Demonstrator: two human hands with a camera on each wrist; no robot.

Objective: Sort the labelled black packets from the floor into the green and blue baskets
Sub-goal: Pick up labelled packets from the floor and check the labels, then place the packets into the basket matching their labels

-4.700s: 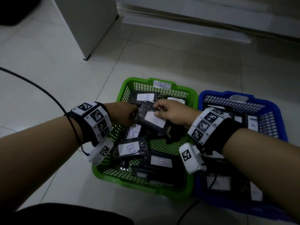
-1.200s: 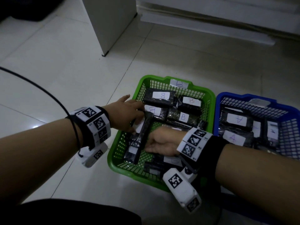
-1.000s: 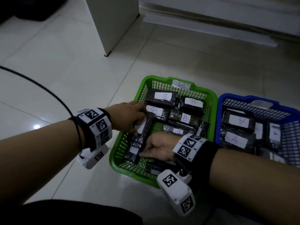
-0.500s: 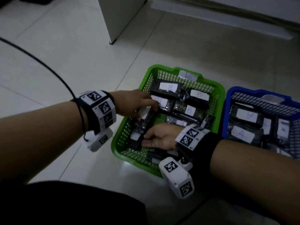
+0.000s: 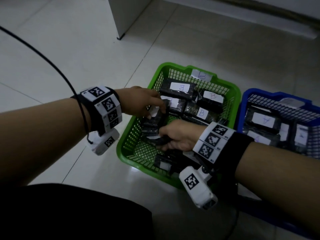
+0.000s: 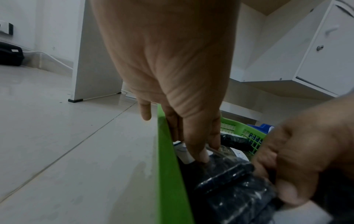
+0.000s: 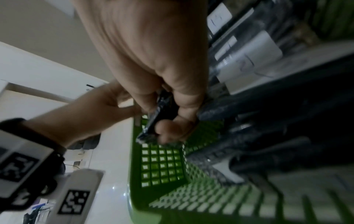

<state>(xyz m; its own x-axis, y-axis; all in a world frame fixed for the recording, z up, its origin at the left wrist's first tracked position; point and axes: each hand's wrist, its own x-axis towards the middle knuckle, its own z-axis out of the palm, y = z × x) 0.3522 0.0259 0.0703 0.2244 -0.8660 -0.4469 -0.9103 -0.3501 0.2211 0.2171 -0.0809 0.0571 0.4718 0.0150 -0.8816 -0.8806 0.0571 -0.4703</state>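
A black packet (image 5: 154,123) stands on edge along the left inside wall of the green basket (image 5: 121,151). My left hand (image 5: 155,111) pinches its far end by the white label. My right hand (image 5: 164,137) grips its near end, fingers curled round it. In the left wrist view my left hand (image 6: 203,151) presses onto the packet (image 6: 226,181) beside the green rim (image 6: 166,166). In the right wrist view my right hand (image 7: 164,121) wraps the packet (image 7: 159,109). Several B packets (image 5: 178,88) fill the green basket. Several A packets (image 5: 263,120) lie in the blue basket (image 5: 259,91).
The two baskets stand side by side on white floor tiles, the blue one on the right. A black cable (image 5: 52,63) crosses the floor at the left. A white cabinet panel (image 5: 128,14) stands behind the baskets. My dark clothing (image 5: 69,213) fills the lower left.
The packet went from above the basket's middle down to its left wall. Over the last second both hands kept hold of it, and the view shifted slightly.
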